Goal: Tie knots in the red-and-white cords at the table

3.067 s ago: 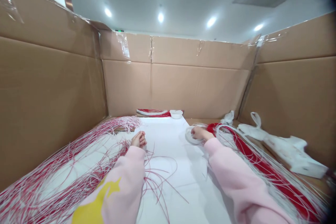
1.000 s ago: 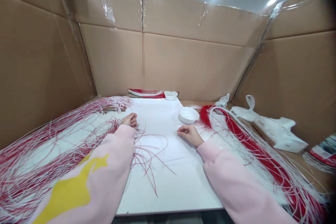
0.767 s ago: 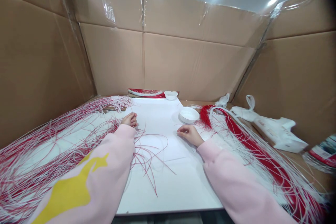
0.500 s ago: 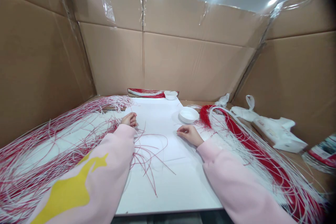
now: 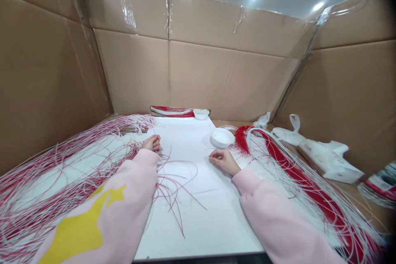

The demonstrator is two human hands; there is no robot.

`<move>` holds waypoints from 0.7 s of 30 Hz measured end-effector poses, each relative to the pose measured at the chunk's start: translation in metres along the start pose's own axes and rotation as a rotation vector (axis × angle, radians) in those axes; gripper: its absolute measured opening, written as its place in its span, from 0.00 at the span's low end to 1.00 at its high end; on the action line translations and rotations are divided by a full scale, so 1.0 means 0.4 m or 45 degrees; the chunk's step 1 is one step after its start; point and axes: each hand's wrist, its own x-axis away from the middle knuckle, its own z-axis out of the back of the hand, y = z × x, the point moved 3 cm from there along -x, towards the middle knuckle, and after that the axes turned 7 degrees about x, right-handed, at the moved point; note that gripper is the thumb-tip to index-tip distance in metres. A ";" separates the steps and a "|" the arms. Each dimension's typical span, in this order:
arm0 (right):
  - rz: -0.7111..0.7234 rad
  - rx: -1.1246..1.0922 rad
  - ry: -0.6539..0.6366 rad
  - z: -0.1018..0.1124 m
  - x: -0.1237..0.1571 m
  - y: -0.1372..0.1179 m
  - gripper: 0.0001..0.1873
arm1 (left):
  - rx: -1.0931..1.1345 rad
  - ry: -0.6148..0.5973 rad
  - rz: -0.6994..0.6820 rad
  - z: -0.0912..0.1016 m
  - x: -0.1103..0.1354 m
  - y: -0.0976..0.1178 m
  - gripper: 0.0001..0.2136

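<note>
My left hand [image 5: 152, 143] is closed above the left side of a white board [image 5: 198, 227], its fingers pinched together on what looks like a thin cord. Loose red cords [image 5: 177, 189] fan out over the board from beside my left wrist and sleeve. Across from it, my right hand [image 5: 225, 161] pinches thumb and forefinger together near a white bowl [image 5: 222, 137]. Whatever may be between those fingertips is too small to make out.
Red and white cords [image 5: 71, 165] spread over the left side. A thick bundle of red and white cords [image 5: 293, 169] lies to the right. Farther back are a small white bowl [image 5: 201, 114] and a strip of cords [image 5: 173, 111]. White plastic bags [image 5: 328, 156] sit right, inside cardboard walls [image 5: 216, 70].
The view has tilted up very slightly, so everything sits a little lower. Both hands keep nearly the same pose and place.
</note>
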 end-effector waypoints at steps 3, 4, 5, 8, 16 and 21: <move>-0.012 -0.014 0.001 -0.003 0.000 0.004 0.07 | 0.005 -0.005 -0.006 0.002 -0.002 -0.002 0.07; -0.015 -0.018 0.002 -0.003 0.000 0.004 0.07 | 0.006 -0.008 -0.006 0.003 -0.003 -0.003 0.07; -0.018 -0.023 0.002 -0.003 0.000 0.004 0.07 | 0.007 -0.012 -0.007 0.005 -0.004 -0.004 0.07; -0.024 -0.033 0.001 0.000 0.001 0.001 0.07 | 0.009 -0.027 -0.010 0.010 -0.009 -0.006 0.07; -0.049 -0.109 -0.012 0.000 0.003 -0.002 0.06 | 0.001 -0.070 0.011 0.022 -0.023 -0.014 0.06; -0.108 -0.195 -0.036 -0.005 0.000 0.008 0.08 | -0.022 -0.046 0.038 0.017 -0.019 -0.015 0.07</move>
